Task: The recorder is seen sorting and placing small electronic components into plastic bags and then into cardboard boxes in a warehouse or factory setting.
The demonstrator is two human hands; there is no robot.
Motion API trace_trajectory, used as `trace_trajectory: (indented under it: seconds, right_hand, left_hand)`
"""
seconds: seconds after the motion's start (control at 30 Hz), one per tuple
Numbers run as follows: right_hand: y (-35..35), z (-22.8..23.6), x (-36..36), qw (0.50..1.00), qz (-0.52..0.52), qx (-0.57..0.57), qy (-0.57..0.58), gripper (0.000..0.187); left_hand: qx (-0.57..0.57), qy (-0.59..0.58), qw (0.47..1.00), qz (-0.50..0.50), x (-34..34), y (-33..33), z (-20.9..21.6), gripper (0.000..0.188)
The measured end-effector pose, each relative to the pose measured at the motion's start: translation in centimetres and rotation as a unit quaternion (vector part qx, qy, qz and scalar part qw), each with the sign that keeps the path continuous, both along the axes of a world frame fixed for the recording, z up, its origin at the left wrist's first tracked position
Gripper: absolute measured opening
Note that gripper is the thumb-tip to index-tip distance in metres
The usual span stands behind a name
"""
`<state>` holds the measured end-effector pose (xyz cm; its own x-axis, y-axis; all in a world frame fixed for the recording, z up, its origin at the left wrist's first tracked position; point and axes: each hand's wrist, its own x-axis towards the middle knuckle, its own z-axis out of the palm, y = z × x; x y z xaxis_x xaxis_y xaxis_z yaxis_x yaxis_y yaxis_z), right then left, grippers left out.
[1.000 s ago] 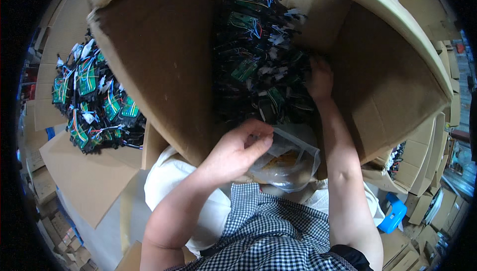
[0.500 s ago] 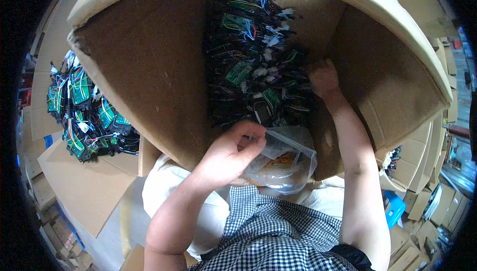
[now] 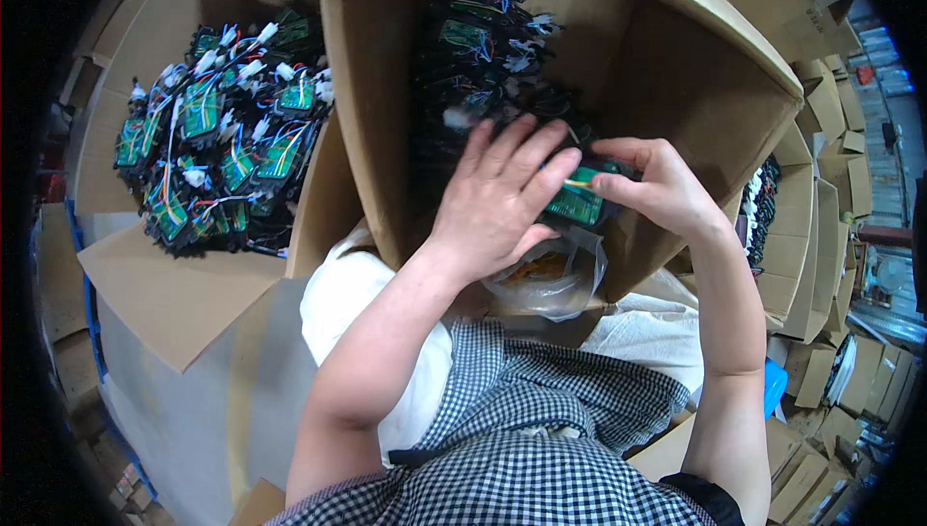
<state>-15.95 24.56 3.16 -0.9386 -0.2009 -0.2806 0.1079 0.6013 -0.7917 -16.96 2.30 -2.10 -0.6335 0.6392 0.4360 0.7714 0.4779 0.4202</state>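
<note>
I see both hands, left hand (image 3: 497, 198) and right hand (image 3: 657, 188), gripping a green circuit board (image 3: 577, 200) over the near edge of a cardboard box (image 3: 676, 63). Another box (image 3: 174, 285) of boards sits left; stacked cartons (image 3: 821, 236) crowd right.

Both bare forearms rise from the lower edge and converge. Left hand (image 3: 502, 200): back facing up, fingers extended and spread, angled up-right. Right hand (image 3: 657, 188): fingers curled in a pinch, thumb pointing toward the left hand.
</note>
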Motion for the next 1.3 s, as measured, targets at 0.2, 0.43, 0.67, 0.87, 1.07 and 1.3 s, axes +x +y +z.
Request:
trace_trajectory:
  seconds: [0.2,0.43,0.67,0.87,1.07,1.3]
  right_hand:
    - [-0.2,-1.7,3.3,0.95,-0.134,-0.246,-0.136,0.042]
    - [0.2,-2.5,7.1,0.905,-0.224,-0.316,-0.176,0.03]
    - [-3.8,2.0,6.0,0.949,0.205,-0.014,0.237,0.018]
    - [-2.4,-0.1,3.8,0.917,0.128,0.137,0.351,0.01]
    - [-2.4,-5.4,5.3,0.918,-0.083,0.092,0.378,0.018]
    - [-1.4,-21.0,10.8,0.939,0.044,0.341,-0.025,0.025]
  left_hand:
    - [0.045,-0.098,0.99,-0.091,0.8,-0.8,-0.6,0.075]
    - [0.294,-0.496,0.812,-0.088,0.9,-0.8,-1.4,0.069]
    - [0.265,-0.659,0.694,-0.117,1.5,-0.8,-2.6,0.085]
    - [0.237,-0.755,0.581,-0.191,1.7,-1.0,0.7,0.058]
    - [0.241,-0.761,0.597,-0.08,1.4,-1.2,0.3,0.057]
    - [0.344,-0.653,0.674,0.038,-0.8,-1.7,-0.5,0.06]
